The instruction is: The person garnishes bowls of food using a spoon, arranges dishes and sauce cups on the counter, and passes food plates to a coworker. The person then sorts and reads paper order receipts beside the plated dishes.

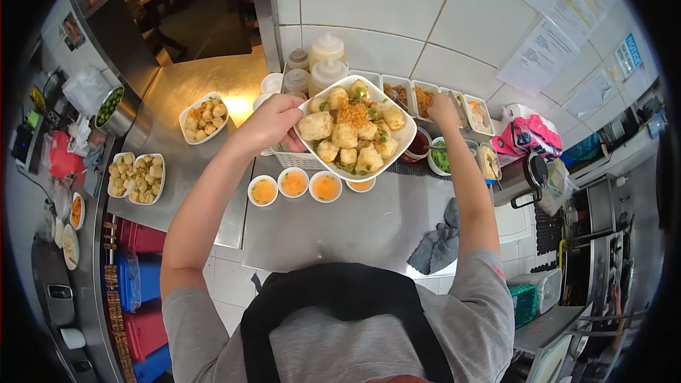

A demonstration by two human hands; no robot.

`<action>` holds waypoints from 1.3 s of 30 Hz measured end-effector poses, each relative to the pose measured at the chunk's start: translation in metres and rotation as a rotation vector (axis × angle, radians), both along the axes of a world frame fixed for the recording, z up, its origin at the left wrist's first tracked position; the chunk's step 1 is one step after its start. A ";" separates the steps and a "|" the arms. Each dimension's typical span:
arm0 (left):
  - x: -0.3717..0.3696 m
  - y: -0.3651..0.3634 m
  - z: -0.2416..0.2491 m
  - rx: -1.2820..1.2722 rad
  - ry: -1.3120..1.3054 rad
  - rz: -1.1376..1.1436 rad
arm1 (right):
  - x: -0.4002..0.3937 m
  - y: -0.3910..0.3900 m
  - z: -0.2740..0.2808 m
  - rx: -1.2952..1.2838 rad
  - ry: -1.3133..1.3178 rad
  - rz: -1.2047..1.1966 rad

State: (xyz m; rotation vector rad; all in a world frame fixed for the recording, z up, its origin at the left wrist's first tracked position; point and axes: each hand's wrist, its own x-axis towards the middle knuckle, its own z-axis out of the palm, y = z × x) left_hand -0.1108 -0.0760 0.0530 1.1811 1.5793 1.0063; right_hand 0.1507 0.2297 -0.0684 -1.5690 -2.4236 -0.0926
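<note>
My left hand (273,120) grips the left edge of a white square bowl (407,130), held tilted above the counter. Golden fried cubes (345,135) fill it, with orange-brown crumbs (352,114) heaped on top and bits of green and red among them. My right hand (444,110) reaches into the row of small tubs at the wall, at a tub of similar crumbs (424,101). Its fingers are drawn together, and what they hold is hidden. Small white cups of orange liquid, one a cup (325,187), stand just below the bowl.
Squeeze bottles (328,74) stand behind the bowl. Tubs of chopped greens (440,159) and dark red sauce (418,143) sit near my right forearm. A grey cloth (435,241) lies at the counter's front right. More filled bowls (205,119) stand to the left.
</note>
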 end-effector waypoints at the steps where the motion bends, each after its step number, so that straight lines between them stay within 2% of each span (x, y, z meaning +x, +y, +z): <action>1: 0.001 0.000 0.000 -0.002 -0.008 0.022 | -0.001 0.008 -0.007 -0.058 0.062 -0.029; 3: 0.007 0.007 0.001 0.002 -0.020 0.014 | 0.003 0.022 -0.018 -0.115 0.129 -0.063; 5: 0.012 0.019 0.001 -0.005 -0.017 0.005 | 0.013 0.034 -0.025 -0.150 0.314 -0.102; 8: 0.013 0.050 -0.018 0.023 -0.007 -0.024 | 0.034 0.054 -0.025 -0.174 0.333 -0.057; 12: 0.034 0.079 -0.017 0.001 -0.034 -0.019 | 0.048 0.021 0.045 -0.223 0.352 -0.026; 14: 0.037 0.098 -0.025 0.019 -0.050 -0.025 | 0.055 0.020 0.064 -0.135 0.610 0.198; 18: 0.042 0.119 -0.033 0.034 -0.081 -0.032 | 0.040 -0.046 0.124 -0.106 0.613 0.305; 20: 0.042 0.121 -0.033 0.049 -0.091 -0.005 | 0.027 -0.088 0.137 0.092 0.506 0.436; 22: 0.039 0.115 -0.029 0.054 -0.097 0.003 | 0.019 -0.115 0.150 0.153 0.414 0.423; 24: 0.034 0.104 -0.022 0.055 -0.104 0.020 | 0.012 -0.116 0.149 0.219 0.499 0.448; 27: 0.021 0.082 -0.021 0.078 -0.118 0.015 | 0.007 -0.075 0.129 -0.144 0.787 0.612; 28: 0.013 0.075 -0.026 0.110 -0.127 0.002 | 0.000 -0.090 0.143 -0.341 0.818 0.475; 29: 0.008 0.063 -0.028 0.132 -0.137 0.023 | -0.001 -0.077 0.134 -0.457 0.902 0.481; 30: 0.001 0.048 -0.029 0.131 -0.175 0.048 | -0.004 -0.075 0.130 -0.442 0.954 0.463; 33: -0.024 -0.013 -0.027 0.119 -0.226 0.119 | 0.012 -0.012 0.083 -0.415 0.879 0.333; 34: -0.034 -0.036 -0.028 0.143 -0.230 0.154 | 0.021 0.022 0.054 -0.201 0.715 0.378; 35: -0.043 -0.057 -0.030 0.166 -0.233 0.181 | 0.027 0.037 0.035 -0.174 0.625 0.342; 38: -0.080 -0.129 -0.038 0.192 -0.130 0.313 | 0.029 0.027 0.006 -0.072 0.377 0.149; 39: -0.091 -0.152 -0.040 0.173 -0.101 0.365 | 0.028 0.025 -0.003 -0.075 0.379 0.153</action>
